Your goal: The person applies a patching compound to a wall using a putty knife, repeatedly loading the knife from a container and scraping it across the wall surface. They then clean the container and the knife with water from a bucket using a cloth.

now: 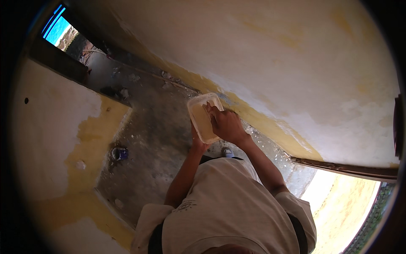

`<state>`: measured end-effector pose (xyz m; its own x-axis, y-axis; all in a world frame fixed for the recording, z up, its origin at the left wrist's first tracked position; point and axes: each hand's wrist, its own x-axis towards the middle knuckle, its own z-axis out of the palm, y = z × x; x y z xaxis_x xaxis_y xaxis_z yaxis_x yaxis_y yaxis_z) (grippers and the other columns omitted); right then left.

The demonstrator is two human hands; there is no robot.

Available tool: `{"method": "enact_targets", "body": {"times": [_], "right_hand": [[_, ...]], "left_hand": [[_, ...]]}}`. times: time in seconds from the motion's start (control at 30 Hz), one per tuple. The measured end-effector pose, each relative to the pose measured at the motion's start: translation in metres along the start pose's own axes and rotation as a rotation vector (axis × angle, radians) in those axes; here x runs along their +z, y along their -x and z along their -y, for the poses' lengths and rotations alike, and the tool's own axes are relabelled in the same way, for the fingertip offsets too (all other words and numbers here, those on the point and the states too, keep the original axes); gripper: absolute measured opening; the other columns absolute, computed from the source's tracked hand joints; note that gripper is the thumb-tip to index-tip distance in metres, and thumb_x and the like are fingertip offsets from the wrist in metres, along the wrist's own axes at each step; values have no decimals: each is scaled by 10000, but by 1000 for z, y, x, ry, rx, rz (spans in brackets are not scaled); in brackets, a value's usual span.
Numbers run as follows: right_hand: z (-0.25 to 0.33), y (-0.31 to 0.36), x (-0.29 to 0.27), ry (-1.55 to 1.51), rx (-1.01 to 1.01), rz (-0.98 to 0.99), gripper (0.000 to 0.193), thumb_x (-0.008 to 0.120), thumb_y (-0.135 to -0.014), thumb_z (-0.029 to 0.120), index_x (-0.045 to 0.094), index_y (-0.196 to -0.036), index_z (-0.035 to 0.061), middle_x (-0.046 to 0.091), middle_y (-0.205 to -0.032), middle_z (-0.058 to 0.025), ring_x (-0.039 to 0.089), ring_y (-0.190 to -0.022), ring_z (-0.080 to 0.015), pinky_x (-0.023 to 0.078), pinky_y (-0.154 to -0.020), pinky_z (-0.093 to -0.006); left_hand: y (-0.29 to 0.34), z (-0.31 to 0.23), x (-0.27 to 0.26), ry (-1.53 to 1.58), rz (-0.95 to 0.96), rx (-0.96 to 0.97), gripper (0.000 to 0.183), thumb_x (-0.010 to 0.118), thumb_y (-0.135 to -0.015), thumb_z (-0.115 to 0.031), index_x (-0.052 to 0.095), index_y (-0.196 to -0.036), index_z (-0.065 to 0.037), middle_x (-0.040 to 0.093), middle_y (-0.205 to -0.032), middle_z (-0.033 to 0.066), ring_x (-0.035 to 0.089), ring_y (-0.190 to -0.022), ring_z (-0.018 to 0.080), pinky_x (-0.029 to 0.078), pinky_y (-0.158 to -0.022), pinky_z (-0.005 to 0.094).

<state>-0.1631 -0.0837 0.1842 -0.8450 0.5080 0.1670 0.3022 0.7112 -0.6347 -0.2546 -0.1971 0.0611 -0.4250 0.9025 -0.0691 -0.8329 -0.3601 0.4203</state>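
A pale, translucent rectangular tub [200, 120] with rounded corners is held up in front of my body. Its inside looks coated with a whitish or beige material. My left hand [199, 141] grips the tub from its left side and underneath, with most of its fingers hidden behind it. Over the tub's right rim reaches my right hand [229, 125], its fingers curled and its fingertips at the inside of the tub. Whatever those fingers hold, if anything, is too small to make out.
A patchy white and yellow wall [270, 84] rises on the right, close to my right hand. Another such wall [91, 122] stands at left. On the stained concrete floor [146, 148] is a small dark blue can [120, 153]. Debris and a long pole [169, 80] lie along the far wall base. A bright doorway [338, 199] opens at lower right.
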Motion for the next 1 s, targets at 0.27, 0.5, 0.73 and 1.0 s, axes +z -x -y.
{"method": "enact_targets", "body": {"times": [0.27, 0.5, 0.73, 1.0], "right_hand": [[-36, 19, -19, 42, 1, 85, 220, 564, -896, 127, 584, -1082, 13, 656, -715, -234, 656, -675, -436, 533, -638, -529], [-30, 19, -26, -24, -61, 102, 236, 569, -898, 140, 588, -1096, 12, 660, -731, -235, 659, -685, -433, 533, -657, -518], [-45, 27, -40, 3, 13, 108, 246, 574, -909, 127, 589, -1127, 14, 670, -766, -231, 662, -704, -425, 534, -660, -510], [-56, 33, -42, 89, 20, 98, 259, 546, -933, 143, 582, -1160, 24, 662, -720, -217, 658, -680, -419, 532, -635, -504]], "left_hand": [[12, 49, -2, 10, -46, 50, 694, 300, -1016, -614, 285, -1549, -169, 420, -1512, 91, 474, -1357, 281, 451, -1086, 485], [8, 54, 39, 41, -157, -5, 651, 284, -1031, -588, 281, -1552, -199, 404, -1527, 82, 465, -1366, 266, 444, -1094, 484], [4, 68, 35, 14, -40, 100, 643, 316, -1036, -564, 312, -1527, -148, 456, -1475, 106, 502, -1328, 279, 463, -1082, 483], [9, 75, 38, 32, -88, 72, 670, 322, -1023, -597, 338, -1511, -136, 485, -1444, 101, 524, -1306, 281, 487, -1059, 470]]}}
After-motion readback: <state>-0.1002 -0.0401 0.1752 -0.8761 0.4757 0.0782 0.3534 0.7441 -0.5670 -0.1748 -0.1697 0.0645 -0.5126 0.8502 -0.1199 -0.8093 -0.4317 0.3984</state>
